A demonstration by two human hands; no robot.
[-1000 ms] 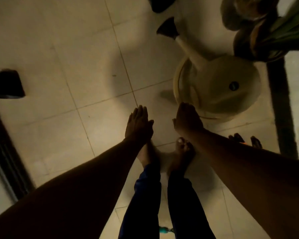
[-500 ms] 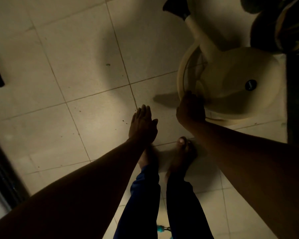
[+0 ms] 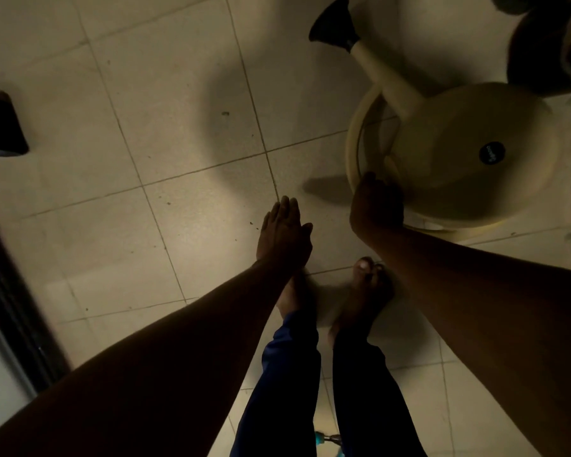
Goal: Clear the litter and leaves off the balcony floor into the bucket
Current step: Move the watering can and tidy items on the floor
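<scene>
A: What's changed since a second ago?

B: The right hand [image 3: 376, 206] has crossed the gap to the cream watering can [image 3: 455, 150] at two o'clock — its grip now curls on the can's handle loop.

A: And the left hand [image 3: 282, 235]?

B: Fingers straight, together, holding nothing, above the floor [image 3: 145, 127].

A: The bucket?

B: Not in view. Only small dark specks of litter [image 3: 225, 113] lie at twelve o'clock.

A: So?

B: Probably shifting the can aside first — it and the dark plant pot [image 3: 541, 51] crowd that corner.
</scene>
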